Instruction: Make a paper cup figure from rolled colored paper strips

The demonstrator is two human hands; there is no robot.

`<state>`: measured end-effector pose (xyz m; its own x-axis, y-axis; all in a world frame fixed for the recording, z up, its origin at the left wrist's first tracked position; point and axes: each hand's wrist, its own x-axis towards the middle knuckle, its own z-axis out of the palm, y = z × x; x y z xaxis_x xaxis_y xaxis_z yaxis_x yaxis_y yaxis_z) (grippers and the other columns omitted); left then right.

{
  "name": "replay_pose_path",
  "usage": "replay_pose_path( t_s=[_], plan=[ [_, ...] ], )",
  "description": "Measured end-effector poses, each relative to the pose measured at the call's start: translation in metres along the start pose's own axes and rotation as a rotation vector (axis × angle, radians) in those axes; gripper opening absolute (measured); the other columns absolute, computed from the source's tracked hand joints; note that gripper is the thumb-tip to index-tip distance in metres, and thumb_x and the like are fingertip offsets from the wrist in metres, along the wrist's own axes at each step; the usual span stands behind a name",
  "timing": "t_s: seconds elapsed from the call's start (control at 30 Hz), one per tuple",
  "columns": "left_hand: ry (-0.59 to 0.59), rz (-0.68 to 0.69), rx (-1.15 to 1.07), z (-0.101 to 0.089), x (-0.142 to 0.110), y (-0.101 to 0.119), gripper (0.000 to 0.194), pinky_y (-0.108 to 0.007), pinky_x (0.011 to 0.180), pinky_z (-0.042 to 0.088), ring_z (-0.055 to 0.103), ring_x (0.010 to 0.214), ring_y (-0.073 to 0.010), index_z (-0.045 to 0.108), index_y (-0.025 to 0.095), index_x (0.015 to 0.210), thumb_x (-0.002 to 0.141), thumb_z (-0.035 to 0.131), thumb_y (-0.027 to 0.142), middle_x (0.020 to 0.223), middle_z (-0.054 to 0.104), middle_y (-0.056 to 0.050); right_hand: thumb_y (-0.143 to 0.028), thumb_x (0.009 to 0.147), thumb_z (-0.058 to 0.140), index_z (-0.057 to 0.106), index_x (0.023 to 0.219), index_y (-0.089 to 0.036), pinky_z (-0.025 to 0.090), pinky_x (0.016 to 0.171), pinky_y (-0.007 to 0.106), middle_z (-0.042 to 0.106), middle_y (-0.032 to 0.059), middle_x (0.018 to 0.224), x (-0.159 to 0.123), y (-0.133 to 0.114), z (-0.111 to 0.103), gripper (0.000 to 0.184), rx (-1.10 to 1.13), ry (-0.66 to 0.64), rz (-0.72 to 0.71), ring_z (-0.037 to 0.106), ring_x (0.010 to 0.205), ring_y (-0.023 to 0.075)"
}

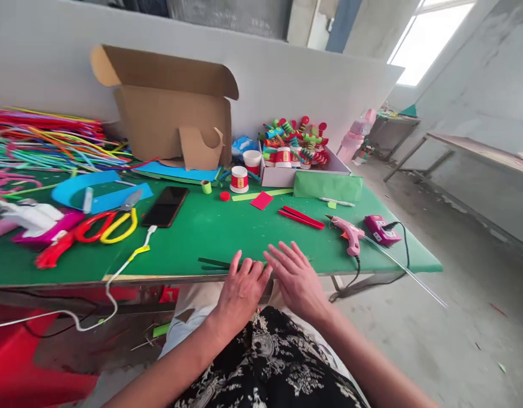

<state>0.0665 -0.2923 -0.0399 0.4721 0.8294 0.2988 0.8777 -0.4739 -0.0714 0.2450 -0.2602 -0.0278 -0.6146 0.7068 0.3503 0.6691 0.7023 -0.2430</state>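
Note:
At the table's front edge, my left hand (245, 283) has its fingers bent down over a thin dark green strip (213, 262). One end of the strip sticks out to the left, while the rest is hidden beneath the hand. Close beside it, my right hand (296, 279) lies palm down with fingers stretched out, the fingertips near the left hand's. What is under its palm cannot be seen. Two folded red strips (301, 217), a red paper square (262, 200) and a light green strip (253, 196) lie beyond the hands.
A pink glue gun (349, 232) with a clear stick lies right, by a purple power block (382, 230). Scissors (119, 225) and a charging phone (166, 207) lie left. Behind stand paper cups (239, 180), a box of crafts (273, 177), a cardboard box (171, 122) and pipe cleaners (49, 141).

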Motion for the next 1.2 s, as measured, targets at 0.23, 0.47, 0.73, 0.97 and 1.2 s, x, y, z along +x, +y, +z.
replay_pose_path(
  t_s=[0.23, 0.47, 0.73, 0.97, 1.2],
  plan=[
    [0.151, 0.000, -0.068, 0.008, -0.018, -0.006, 0.046, -0.045, 0.113, 0.034, 0.058, 0.109, -0.0202, 0.054, 0.013, 0.130, 0.086, 0.045, 0.004, 0.118, 0.065, -0.010, -0.011, 0.091, 0.049, 0.067, 0.097, -0.019, 0.055, 0.081, 0.037, 0.073, 0.0088, 0.097, 0.018, -0.002, 0.019, 0.021, 0.148, 0.081, 0.078, 0.066, 0.090, 0.0218],
    [0.254, -0.104, -0.213, -0.001, -0.024, -0.050, 0.036, -0.044, 0.104, 0.040, 0.061, 0.103, -0.0184, 0.061, 0.018, 0.121, 0.091, 0.043, 0.009, 0.110, 0.070, -0.007, -0.014, 0.092, 0.050, 0.067, 0.085, -0.022, 0.056, 0.078, 0.038, 0.073, 0.0081, 0.092, 0.015, 0.002, 0.027, 0.021, 0.303, 0.174, 0.042, 0.067, 0.087, 0.0222],
    [0.386, -0.206, -0.135, -0.006, -0.039, -0.084, 0.019, -0.043, 0.098, 0.039, 0.058, 0.084, -0.0173, 0.071, 0.024, 0.077, 0.087, 0.060, 0.012, 0.078, 0.069, 0.000, -0.017, 0.090, 0.061, 0.064, 0.116, -0.019, 0.051, 0.086, 0.039, 0.071, 0.0093, 0.107, 0.035, -0.023, 0.028, 0.026, 0.162, 0.123, 0.016, 0.063, 0.099, 0.0237],
    [0.359, -0.137, -0.155, -0.001, -0.044, -0.084, 0.019, -0.041, 0.099, 0.040, 0.057, 0.083, -0.0152, 0.072, 0.023, 0.091, 0.093, 0.055, 0.015, 0.084, 0.069, -0.001, -0.023, 0.096, 0.056, 0.070, 0.089, -0.020, 0.044, 0.075, 0.034, 0.072, 0.0037, 0.085, 0.055, -0.030, 0.042, 0.016, 0.180, 0.000, -0.033, 0.060, 0.081, 0.0190],
    [0.312, -0.265, -0.409, -0.003, -0.046, -0.098, 0.019, -0.038, 0.093, 0.040, 0.056, 0.080, -0.0153, 0.067, 0.021, 0.080, 0.095, 0.055, 0.022, 0.079, 0.066, 0.001, -0.027, 0.096, 0.058, 0.070, 0.083, -0.021, 0.039, 0.078, 0.032, 0.071, 0.0016, 0.082, 0.064, -0.024, 0.039, 0.018, 0.327, -0.055, 0.108, 0.061, 0.078, 0.0167]
  ],
)
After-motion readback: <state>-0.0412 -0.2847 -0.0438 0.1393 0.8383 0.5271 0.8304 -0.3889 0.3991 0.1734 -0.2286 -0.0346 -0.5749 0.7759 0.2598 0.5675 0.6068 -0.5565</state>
